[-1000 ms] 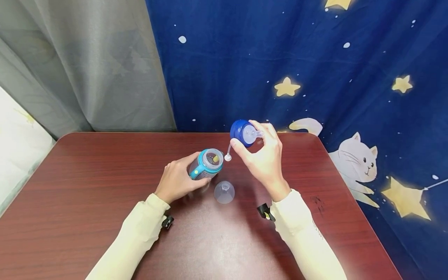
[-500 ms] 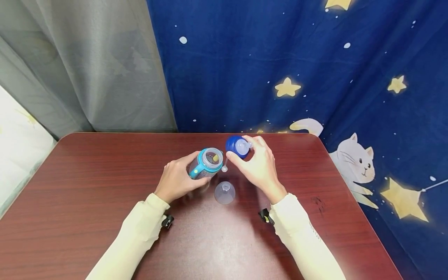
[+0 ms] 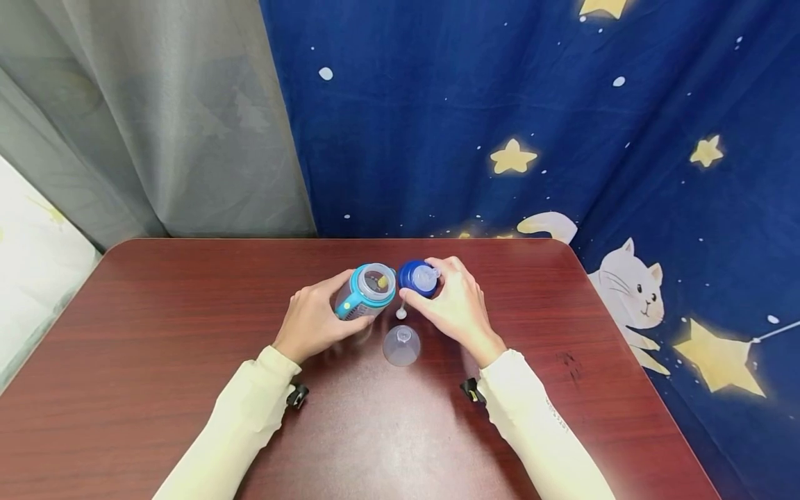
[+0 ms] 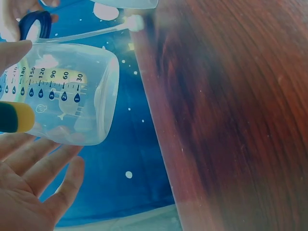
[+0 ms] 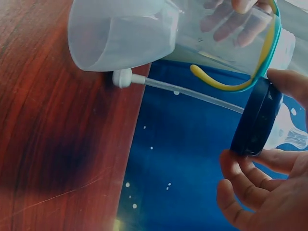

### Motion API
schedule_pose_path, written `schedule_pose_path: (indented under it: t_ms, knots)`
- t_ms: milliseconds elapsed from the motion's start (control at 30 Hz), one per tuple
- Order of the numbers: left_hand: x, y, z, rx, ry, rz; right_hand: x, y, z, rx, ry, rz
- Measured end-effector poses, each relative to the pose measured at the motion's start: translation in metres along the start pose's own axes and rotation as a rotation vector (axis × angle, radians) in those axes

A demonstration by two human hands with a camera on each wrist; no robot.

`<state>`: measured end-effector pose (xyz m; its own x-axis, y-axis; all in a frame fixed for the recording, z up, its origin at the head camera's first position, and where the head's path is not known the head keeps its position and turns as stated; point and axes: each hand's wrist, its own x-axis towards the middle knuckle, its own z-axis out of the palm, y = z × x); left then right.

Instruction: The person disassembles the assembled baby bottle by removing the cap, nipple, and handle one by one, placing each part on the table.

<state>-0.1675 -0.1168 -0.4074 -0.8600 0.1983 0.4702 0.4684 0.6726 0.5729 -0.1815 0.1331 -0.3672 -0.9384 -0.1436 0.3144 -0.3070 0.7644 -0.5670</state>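
Reaching forward, the left grip [image 3: 310, 319] clasps a bottle [image 3: 365, 294], the right grip [image 3: 456, 300] a blue collar [image 3: 407, 278].

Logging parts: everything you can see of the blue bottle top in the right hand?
The bottle top is a dark blue, plastic-looking ring with a clear nipple, pointing rightward in the head view. A thin translucent straw runs from its underside to a white end piece. The right hand holds the tilted ring by its rim, in the air beside the bottle, not fitted on it. Whether the end piece touches the table or the clear dome-shaped cap can't be told.
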Motion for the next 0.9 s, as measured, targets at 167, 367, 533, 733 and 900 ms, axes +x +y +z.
schedule_pose_path:
  t_ms: [167, 367, 533, 733, 900]
  knots:
    - [-0.001, 0.001, 0.0, -0.005, -0.007, -0.004, -0.001, 0.004, 0.002, -0.02, -0.024, 0.008]
    - [0.0, 0.002, 0.002, -0.012, -0.009, 0.0, -0.001, 0.01, 0.003, -0.071, -0.034, 0.011]
    - [-0.001, 0.001, 0.002, -0.008, -0.008, -0.001, -0.001, 0.017, 0.005, -0.124, -0.064, 0.015]
    - [-0.001, 0.001, 0.003, -0.013, -0.008, 0.0, -0.001, 0.023, 0.008, -0.148, -0.086, 0.026]
    - [-0.001, 0.001, 0.003, -0.009, -0.008, 0.002, -0.001, 0.027, 0.009, -0.151, -0.105, 0.041]
